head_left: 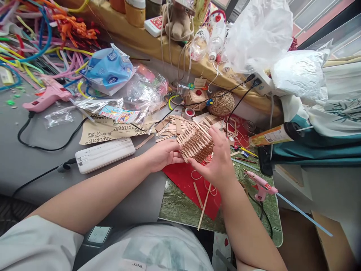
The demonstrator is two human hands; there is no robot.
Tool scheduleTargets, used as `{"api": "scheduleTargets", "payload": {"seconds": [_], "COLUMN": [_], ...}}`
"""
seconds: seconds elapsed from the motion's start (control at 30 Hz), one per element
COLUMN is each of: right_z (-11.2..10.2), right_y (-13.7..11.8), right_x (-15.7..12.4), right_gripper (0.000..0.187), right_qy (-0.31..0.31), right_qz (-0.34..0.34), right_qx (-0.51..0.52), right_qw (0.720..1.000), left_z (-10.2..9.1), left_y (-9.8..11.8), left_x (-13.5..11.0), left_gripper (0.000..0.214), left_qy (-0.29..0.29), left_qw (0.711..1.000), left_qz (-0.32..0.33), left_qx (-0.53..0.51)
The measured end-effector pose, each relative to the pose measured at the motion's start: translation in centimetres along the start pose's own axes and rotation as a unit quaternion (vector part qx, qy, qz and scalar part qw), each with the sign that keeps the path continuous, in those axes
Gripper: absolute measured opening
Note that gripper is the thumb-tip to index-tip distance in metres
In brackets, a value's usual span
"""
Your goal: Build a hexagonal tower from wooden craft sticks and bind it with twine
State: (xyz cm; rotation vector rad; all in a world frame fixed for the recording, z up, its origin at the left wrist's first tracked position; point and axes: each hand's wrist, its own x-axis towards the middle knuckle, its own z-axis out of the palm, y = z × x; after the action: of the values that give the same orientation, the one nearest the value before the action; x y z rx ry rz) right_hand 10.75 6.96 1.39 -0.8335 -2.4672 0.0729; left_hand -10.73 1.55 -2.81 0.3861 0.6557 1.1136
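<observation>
I hold a small structure of stacked wooden craft sticks (195, 141) between both hands above the table. My left hand (161, 155) grips its left side, fingers curled round the lower edge. My right hand (218, 158) wraps its right side, thumb pressed on the near face. Under them lies a red sheet (188, 180) on a green mat (180, 207), with loose sticks (203, 206) on it. More loose wooden sticks (173, 126) are piled just behind the structure.
A pink glue gun (261, 184) lies to the right, another pink glue gun (47, 96) at the far left. A white power bank (105, 154), sandpaper sheets (104, 131), a twine ball (222, 102), a glue tube (275, 134), plastic bags and coloured pipe cleaners (42, 37) crowd the table.
</observation>
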Motion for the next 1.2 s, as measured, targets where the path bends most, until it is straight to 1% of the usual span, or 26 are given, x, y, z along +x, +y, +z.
{"api": "scheduleTargets", "payload": {"seconds": [0.1, 0.23, 0.33, 0.43, 0.57, 0.63, 0.77, 0.9, 0.97, 1.07, 1.1, 1.2], "right_z": [0.2, 0.1, 0.0, 0.1, 0.7, 1.0, 1.2, 1.2, 1.1, 0.9, 0.8, 0.7], "right_y": [0.5, 1.2, 1.4, 1.2, 1.2, 1.3, 1.6, 1.4, 1.3, 1.4, 1.5, 1.9], "right_x": [-0.1, -0.2, 0.0, 0.3, 0.3, 0.1, -0.2, 0.0, 0.1, 0.2, 0.2, 0.0], "right_gripper": [0.099, 0.101, 0.102, 0.099, 0.095, 0.095, 0.095, 0.096, 0.097, 0.099, 0.100, 0.101], "right_qy": [-0.025, -0.028, -0.037, -0.037, 0.001, 0.020, 0.035, 0.024, 0.013, -0.001, -0.001, 0.015], "right_qz": [0.012, 0.017, -0.027, -0.074, -0.105, -0.111, -0.108, -0.111, -0.108, -0.112, -0.115, -0.122], "right_qx": [0.011, 0.006, -0.018, -0.043, -0.048, -0.046, -0.046, -0.055, -0.056, -0.050, -0.047, -0.040], "right_qw": [1.000, 0.999, 0.999, 0.996, 0.993, 0.993, 0.992, 0.992, 0.992, 0.992, 0.992, 0.992], "left_z": [0.2, -0.1, -0.3, -0.4, -0.3, -0.2, 0.0, -0.1, -0.1, 0.1, 0.1, 0.3], "left_y": [0.1, -0.1, -0.3, -0.5, -0.7, -0.7, -0.8, -0.9, -0.8, -0.7, -0.7, -0.7], "left_x": [-0.1, 0.1, 0.3, 0.4, 0.3, 0.2, 0.2, 0.2, 0.1, -0.1, -0.2, -0.2], "left_gripper": [0.035, 0.032, 0.030, 0.036, 0.051, 0.054, 0.054, 0.054, 0.052, 0.044, 0.043, 0.050], "left_qy": [0.011, 0.011, 0.021, 0.047, 0.066, 0.070, 0.069, 0.074, 0.057, 0.015, 0.011, 0.037], "left_qw": [1.000, 1.000, 1.000, 0.999, 0.998, 0.997, 0.998, 0.997, 0.997, 0.995, 0.994, 0.993], "left_qz": [0.003, -0.007, -0.016, -0.013, 0.001, 0.007, 0.008, 0.021, 0.036, 0.052, 0.057, 0.058], "left_qx": [-0.001, 0.000, 0.011, 0.017, 0.012, 0.012, 0.010, 0.028, 0.048, 0.083, 0.091, 0.095]}}
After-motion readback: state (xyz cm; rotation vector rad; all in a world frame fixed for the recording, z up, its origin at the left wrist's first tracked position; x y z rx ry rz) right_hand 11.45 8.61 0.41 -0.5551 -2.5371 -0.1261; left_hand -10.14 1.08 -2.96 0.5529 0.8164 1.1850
